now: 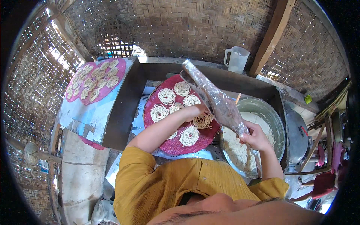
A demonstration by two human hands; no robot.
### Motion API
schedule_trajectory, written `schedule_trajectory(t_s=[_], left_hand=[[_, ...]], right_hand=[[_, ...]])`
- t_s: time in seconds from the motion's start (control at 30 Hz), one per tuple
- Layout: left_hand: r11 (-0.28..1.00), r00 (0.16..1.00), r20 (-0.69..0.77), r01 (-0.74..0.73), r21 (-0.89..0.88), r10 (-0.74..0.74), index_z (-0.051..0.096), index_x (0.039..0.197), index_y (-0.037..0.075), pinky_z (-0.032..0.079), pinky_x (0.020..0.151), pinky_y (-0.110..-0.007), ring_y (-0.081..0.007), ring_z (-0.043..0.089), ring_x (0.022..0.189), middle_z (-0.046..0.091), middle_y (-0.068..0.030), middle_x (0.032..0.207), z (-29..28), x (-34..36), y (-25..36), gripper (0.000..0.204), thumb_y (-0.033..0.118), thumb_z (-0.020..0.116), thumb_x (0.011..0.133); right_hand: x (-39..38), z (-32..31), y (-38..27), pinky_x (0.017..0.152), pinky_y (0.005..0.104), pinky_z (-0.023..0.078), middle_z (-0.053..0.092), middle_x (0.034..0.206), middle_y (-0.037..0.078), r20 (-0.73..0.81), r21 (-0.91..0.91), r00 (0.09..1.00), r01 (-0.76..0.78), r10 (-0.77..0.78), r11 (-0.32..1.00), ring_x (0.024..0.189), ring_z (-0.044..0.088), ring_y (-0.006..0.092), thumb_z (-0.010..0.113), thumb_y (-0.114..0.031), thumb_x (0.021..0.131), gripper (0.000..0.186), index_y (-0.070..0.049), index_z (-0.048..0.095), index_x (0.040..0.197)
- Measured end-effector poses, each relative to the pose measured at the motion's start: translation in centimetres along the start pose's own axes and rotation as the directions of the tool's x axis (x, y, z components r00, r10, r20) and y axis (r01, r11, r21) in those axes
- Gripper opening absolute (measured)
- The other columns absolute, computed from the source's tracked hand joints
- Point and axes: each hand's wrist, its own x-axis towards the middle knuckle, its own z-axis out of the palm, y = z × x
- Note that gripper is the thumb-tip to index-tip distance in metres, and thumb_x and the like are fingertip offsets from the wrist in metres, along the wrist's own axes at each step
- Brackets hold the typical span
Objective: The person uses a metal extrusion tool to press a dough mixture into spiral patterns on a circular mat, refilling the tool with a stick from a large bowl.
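My right hand (257, 137) is closed round the lower end of a long, dough-smeared brown tool (221, 105), which slants up and leftward over a red round mat (162, 139). Several coiled nests of pale dough strands (189, 135) lie on that mat. My left hand (197, 109) reaches across it to the upper right, close to a browner nest (202, 120). The tool hides the fingers of that hand. Below my right hand stands a large metal basin (278, 129) with pale batter or flour (234, 144) in it.
At the left, a pink mat (71, 98) with more nests lies on a worn blue board (84, 123). A dark raised wall (123, 107) borders the work area. Behind stands a clear plastic jug (238, 60); a lidded pot (298, 131) is at the right.
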Motion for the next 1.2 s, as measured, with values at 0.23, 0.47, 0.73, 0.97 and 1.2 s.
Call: schedule_trajectory(t_s=[0.23, 0.47, 0.73, 0.97, 1.2], left_hand=[[0.491, 0.964, -0.102, -0.033, 0.870, 0.246, 0.056, 0.108, 0.012, 0.024, 0.090, -0.049, -0.0361, 0.026, 0.117, 0.026, -0.0144, 0.134, 0.5, -4.7, 2.5, 0.048, 0.049, 0.037, 0.083], [0.044, 0.734, -0.104, 0.101, 0.994, 0.672, 0.051, 0.114, 0.009, 0.026, 0.091, -0.046, -0.0338, 0.034, 0.113, 0.030, -0.0128, 0.132, -1.5, -6.0, 3.1, 0.050, 0.047, 0.041, 0.083], [0.211, 0.688, -0.453, -0.653, -0.728, 0.567, 0.042, 0.122, 0.009, 0.035, 0.090, -0.045, -0.0286, 0.054, 0.090, 0.059, -0.0086, 0.093, -4.3, -1.7, 15.0, 0.076, 0.068, 0.023, 0.078], [0.203, 0.675, -0.345, -0.594, -0.778, 0.653, 0.044, 0.121, 0.012, 0.043, 0.066, -0.036, -0.0153, 0.046, 0.058, 0.042, 0.0024, 0.058, -8.5, 2.8, 10.7, 0.056, 0.052, 0.045, 0.082], [0.229, 0.692, -0.408, -0.633, -0.739, 0.595, 0.044, 0.120, 0.016, 0.042, 0.063, -0.035, -0.0143, 0.045, 0.053, 0.041, 0.0027, 0.054, -7.9, 1.8, 9.2, 0.042, 0.018, 0.051, 0.078]], right_hand=[[0.0, -1.2, 0.5, 0.051, 0.0236, 0.045, 0.057, 0.071, 0.007, -0.112, 0.051, 0.994, 0.019, -0.013, 0.999, 0.055, 0.054, 0.0117, 0.067, -0.044, 0.064, 0.063, 0.003, 0.052, 0.103], [0.4, -1.9, 0.2, 0.050, 0.0243, 0.043, 0.056, 0.071, 0.007, -0.074, 0.128, 0.997, -0.018, 0.028, 0.992, 0.055, 0.053, 0.0133, 0.064, -0.045, 0.068, 0.057, 0.002, 0.054, 0.099], [3.8, -1.8, -0.1, 0.049, 0.0273, 0.045, 0.058, 0.073, 0.010, 0.157, 0.158, 0.983, -0.121, 0.096, 0.980, 0.054, 0.056, 0.0159, 0.049, -0.057, 0.077, 0.061, 0.001, 0.052, 0.096], [7.8, -4.0, 1.1, 0.046, 0.0263, 0.044, 0.056, 0.065, 0.006, 0.103, -0.112, 0.971, -0.205, 0.216, 0.972, 0.051, 0.054, 0.0133, 0.041, -0.049, 0.085, 0.049, -0.002, 0.055, 0.085], [6.4, -3.6, 0.1, 0.044, 0.0259, 0.042, 0.055, 0.063, 0.006, 0.091, -0.197, 0.958, -0.252, 0.274, 0.947, 0.049, 0.052, 0.0121, 0.045, -0.050, 0.082, 0.052, 0.001, 0.056, 0.081]])
